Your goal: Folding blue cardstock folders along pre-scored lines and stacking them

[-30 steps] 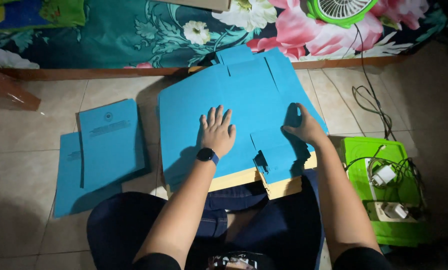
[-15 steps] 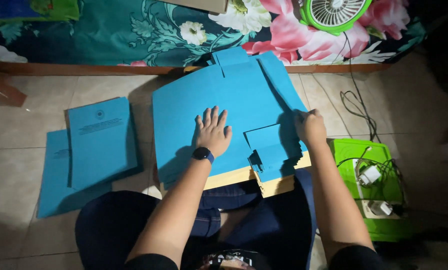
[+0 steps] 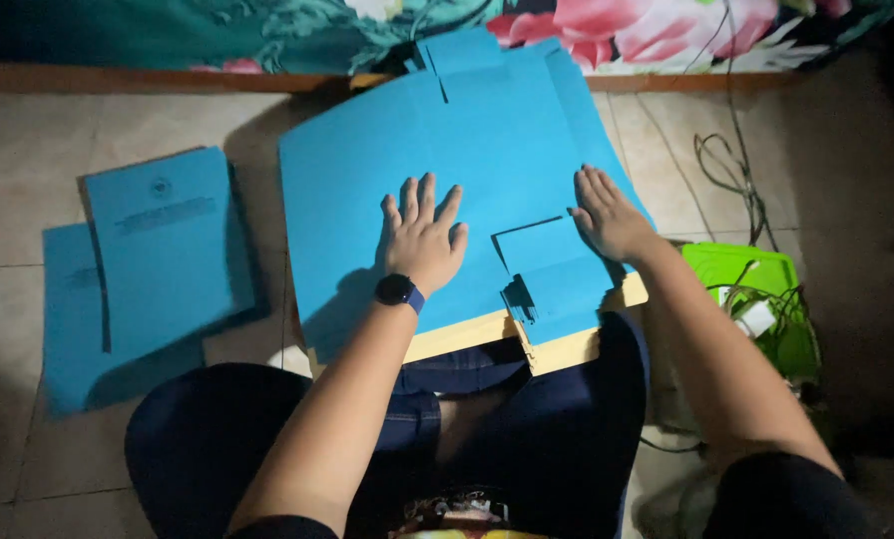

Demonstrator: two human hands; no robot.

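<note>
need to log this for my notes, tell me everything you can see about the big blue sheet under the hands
The big blue sheet looks like thin card, die-cut with tabs at its far edge and a small flap part-folded near the right. It lies flat on a pale wooden board over the person's lap. The left hand presses flat on its middle; the right hand rests on its right edge.

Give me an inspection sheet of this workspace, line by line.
Surface: wooden board across the lap, over a tiled floor.
Job's things: large blue card sheet flat on the board, small flap cut near its lower edge.
Clutter: blue folders stacked on the floor; green box.
Grippers: left hand and right hand pressed flat, open.
Cables: loose cord by the box.
Surroundings: floral cloth behind.
</note>
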